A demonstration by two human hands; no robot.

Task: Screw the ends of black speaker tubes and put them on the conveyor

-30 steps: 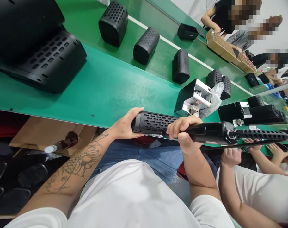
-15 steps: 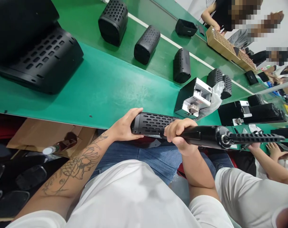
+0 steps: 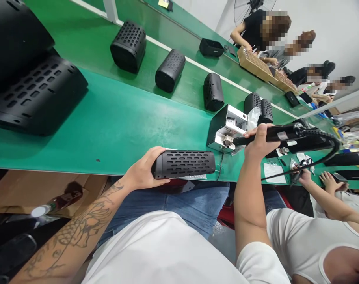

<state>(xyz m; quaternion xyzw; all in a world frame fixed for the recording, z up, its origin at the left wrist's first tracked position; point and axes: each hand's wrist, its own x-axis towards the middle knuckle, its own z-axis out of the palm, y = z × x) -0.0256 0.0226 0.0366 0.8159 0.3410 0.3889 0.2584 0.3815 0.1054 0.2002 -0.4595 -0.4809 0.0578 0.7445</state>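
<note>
My left hand (image 3: 142, 171) grips the left end of a long black perforated speaker shell (image 3: 183, 163), which lies level at the near edge of the green bench (image 3: 117, 126). My right hand (image 3: 257, 144) is closed round a black electric screwdriver (image 3: 281, 134), raised to the right of the shell with its tip pointing left at a white and black screw feeder box (image 3: 226, 128). A coiled black cable (image 3: 324, 140) runs from the screwdriver's rear end.
Several black perforated shells (image 3: 170, 70) stand on the green conveyor behind. Large black perforated panels (image 3: 34, 94) lie at far left. A co-worker's hands (image 3: 328, 181) rest on the bench at right; more people work at cardboard trays (image 3: 254, 65) in the background.
My right hand lifted the screwdriver off the shell's right end and moved it up and to the right, toward the feeder box. The left hand kept its hold on the shell.
</note>
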